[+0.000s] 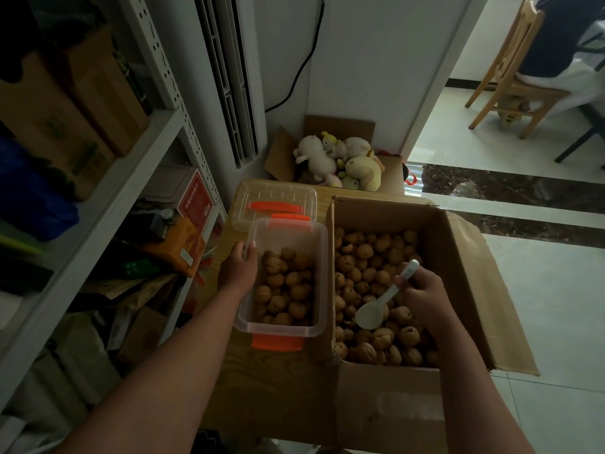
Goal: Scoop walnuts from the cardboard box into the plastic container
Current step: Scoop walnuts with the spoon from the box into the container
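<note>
A clear plastic container (319, 244) with orange clips stands on a small wooden table, partly filled with walnuts (284, 290). To its right sits an open cardboard box (465, 257) holding many walnuts (370, 270). My left hand (238, 267) grips the container's left rim. My right hand (422, 293) is inside the box and holds a white spoon (376, 309) by its handle. The spoon's bowl is empty and lies just above the walnuts near the box's left wall.
The container's clear lid (278, 199) with an orange handle lies behind it on the wooden table (278, 371). A metal shelf (131, 178) packed with boxes stands at the left. A box of plush toys (340, 162) sits beyond. A wooden chair (510, 77) stands far right.
</note>
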Tool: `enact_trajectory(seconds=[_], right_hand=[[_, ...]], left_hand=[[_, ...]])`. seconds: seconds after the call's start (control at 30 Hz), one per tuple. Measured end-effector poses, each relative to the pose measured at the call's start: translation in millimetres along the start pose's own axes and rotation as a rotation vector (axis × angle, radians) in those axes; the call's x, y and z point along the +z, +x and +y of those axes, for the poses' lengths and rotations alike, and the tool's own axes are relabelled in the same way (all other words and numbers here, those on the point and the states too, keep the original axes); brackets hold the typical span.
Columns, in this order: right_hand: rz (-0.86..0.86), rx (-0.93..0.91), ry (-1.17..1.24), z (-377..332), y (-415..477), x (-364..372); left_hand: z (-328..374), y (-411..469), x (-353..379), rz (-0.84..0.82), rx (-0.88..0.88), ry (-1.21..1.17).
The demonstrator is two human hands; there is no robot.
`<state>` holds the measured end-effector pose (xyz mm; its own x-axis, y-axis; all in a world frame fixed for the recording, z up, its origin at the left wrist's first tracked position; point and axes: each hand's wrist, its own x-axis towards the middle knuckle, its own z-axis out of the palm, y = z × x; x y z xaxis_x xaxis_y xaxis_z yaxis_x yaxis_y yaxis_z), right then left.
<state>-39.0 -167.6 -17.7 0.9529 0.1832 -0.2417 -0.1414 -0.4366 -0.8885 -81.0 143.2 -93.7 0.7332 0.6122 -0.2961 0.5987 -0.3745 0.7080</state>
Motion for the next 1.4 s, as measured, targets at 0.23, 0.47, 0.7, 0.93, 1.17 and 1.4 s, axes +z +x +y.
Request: enact_trajectory(seconds=[0.23, 0.47, 0.7, 0.93, 1.17, 1.4], right_hand=[[-0.024, 0.012, -0.067, -10, 3, 0], [0.001, 0.09, -0.091, 6, 2, -9], [0.028, 0.233, 0.055, 24, 4, -9], [0.066, 0.245, 0.285, 11, 7, -11], [0.058, 0.078, 0.539, -27, 5, 6], [-0.155, -0.362, 0.169, -33, -2, 53]], left_hand=[[0, 0, 0, -0.005, -0.006, 0.006], [-1, 1, 0, -0.004, -0.001, -0.002], [-1, 1, 0, 0.006, 0.0, 0.0], [2, -1, -1, -0.006, -0.011, -0.005], [4, -4, -2, -0.009, -0.021, -0.029], [4, -4, -3, -0.011, -0.019, -0.039]])
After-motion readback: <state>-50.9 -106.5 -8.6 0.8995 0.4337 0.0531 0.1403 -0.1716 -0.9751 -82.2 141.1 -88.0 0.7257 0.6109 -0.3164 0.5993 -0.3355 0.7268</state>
